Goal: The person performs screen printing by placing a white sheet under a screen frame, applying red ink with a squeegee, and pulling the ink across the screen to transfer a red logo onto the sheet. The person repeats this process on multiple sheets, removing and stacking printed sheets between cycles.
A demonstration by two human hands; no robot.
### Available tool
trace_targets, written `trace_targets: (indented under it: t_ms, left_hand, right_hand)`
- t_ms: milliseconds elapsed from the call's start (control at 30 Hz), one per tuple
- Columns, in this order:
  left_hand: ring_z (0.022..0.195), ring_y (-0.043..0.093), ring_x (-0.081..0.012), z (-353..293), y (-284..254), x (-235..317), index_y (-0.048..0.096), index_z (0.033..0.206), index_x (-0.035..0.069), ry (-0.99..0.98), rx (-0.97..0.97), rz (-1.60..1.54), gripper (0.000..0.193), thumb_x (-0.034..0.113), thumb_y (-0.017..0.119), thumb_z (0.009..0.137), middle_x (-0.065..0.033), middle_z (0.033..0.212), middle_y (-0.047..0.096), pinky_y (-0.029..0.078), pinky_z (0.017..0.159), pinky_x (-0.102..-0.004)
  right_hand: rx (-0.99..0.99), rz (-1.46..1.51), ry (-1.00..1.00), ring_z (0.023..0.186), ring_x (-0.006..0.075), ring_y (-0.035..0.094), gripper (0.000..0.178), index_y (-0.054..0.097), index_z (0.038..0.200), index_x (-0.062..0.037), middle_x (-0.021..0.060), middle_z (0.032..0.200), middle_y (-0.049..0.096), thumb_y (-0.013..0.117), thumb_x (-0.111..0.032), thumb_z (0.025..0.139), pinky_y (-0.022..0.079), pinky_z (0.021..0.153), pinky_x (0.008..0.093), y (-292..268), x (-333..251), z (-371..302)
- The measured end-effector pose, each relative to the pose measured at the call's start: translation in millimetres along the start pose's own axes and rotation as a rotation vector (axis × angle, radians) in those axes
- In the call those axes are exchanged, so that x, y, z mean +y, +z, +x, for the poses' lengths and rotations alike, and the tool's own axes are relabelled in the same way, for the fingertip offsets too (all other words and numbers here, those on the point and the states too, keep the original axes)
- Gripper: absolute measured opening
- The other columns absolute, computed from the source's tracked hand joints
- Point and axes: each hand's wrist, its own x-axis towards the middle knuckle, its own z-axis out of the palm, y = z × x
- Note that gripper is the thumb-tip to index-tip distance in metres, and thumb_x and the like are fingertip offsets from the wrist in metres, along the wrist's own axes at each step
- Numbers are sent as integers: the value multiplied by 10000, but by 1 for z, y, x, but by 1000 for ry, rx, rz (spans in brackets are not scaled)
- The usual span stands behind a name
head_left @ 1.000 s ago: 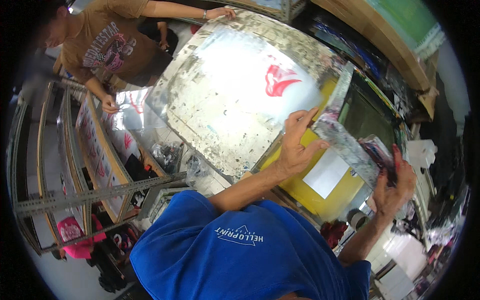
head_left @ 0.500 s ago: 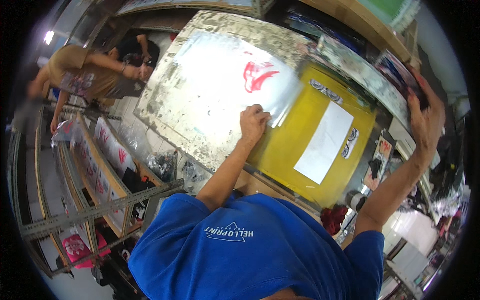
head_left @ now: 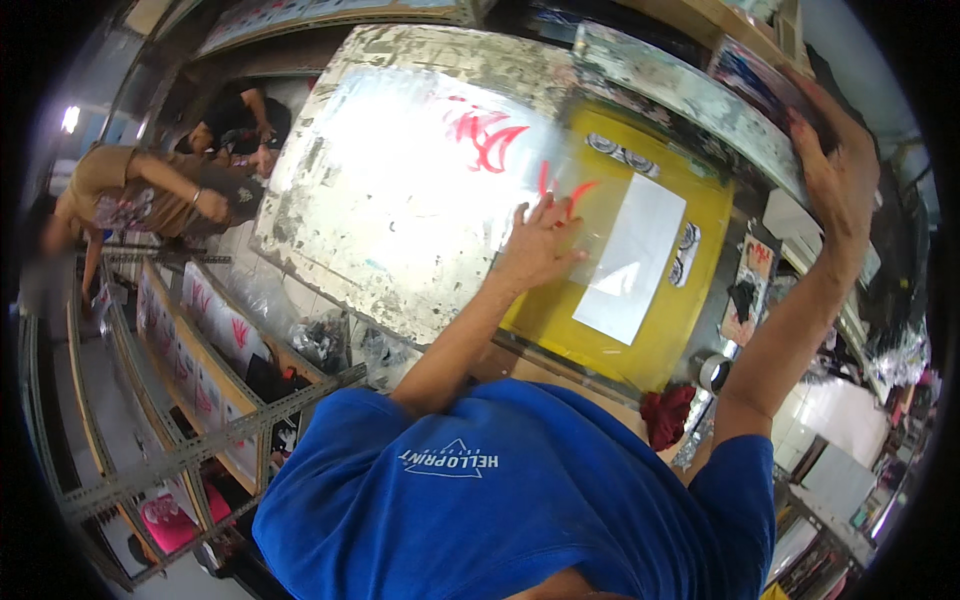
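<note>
A thin clear sheet with red printed marks (head_left: 485, 138) lies across the pale, paint-stained worktable (head_left: 330, 200). Its right part overlaps a yellow panel (head_left: 545, 315), which bears a white paper rectangle (head_left: 640, 255) and black-and-white printed strips (head_left: 622, 155). My left hand (head_left: 540, 250) is over the sheet beside a red mark, its fingers spread. At the upper right, my right hand (head_left: 840, 165) is raised, with its fingers curled round the end of a long pale, paint-smeared frame bar (head_left: 690, 105). What lies under its fingers is partly hidden.
To the left, a metal rack (head_left: 215, 440) holds boards with red-printed sheets. Two people (head_left: 150, 185) are beyond the table's left side. A dark red cloth (head_left: 668, 415) and a roll of tape (head_left: 714, 372) lie near my right elbow.
My left hand has moved right and its fingers have spread from a pinch. The clear sheet has shifted right over the yellow panel. My right hand stays at the frame.
</note>
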Motion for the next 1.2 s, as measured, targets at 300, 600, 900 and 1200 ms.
trace_targets:
  t_ms: [300, 600, 900, 1200]
  left_hand:
    - [1402, 353, -361, 24, 49, 9, 618, 1282, 161, 153, -100, -48, 551, 396, 754, 803, -110, 1461, 463, 280, 1089, -547]
    - [1412, 346, -338, 45, 64, 21, 569, 1331, 162, 153, -91, -19, 596, 419, 735, 819, -120, 1495, 421, 250, 1131, -560]
    - [1437, 307, -358, 51, 72, 13, 555, 1363, 147, 156, -67, -43, 622, 435, 712, 834, -125, 1508, 411, 212, 1154, -600]
    - [1463, 263, -373, 53, 44, 3, 436, 1469, 101, 53, 95, -37, 660, 426, 614, 923, -152, 1557, 355, 198, 1145, -606]
  right_hand:
    - [29, 49, 3, 994, 252, 707, 395, 718, 1210, -181, 124, 1099, 736, 678, -286, 831, 514, 904, 349, 0, 7, 0]
    - [18, 52, 53, 972, 272, 710, 415, 724, 1189, -128, 153, 1068, 735, 702, -293, 808, 515, 901, 358, -3, 4, 4]
    - [29, 76, -22, 954, 276, 713, 404, 725, 1193, -146, 145, 1045, 742, 668, -302, 824, 523, 876, 365, -2, 9, 4]
    - [-87, 72, 16, 1099, 221, 636, 421, 656, 1263, -23, 163, 1165, 704, 606, -153, 865, 434, 1007, 314, -10, 5, 5]
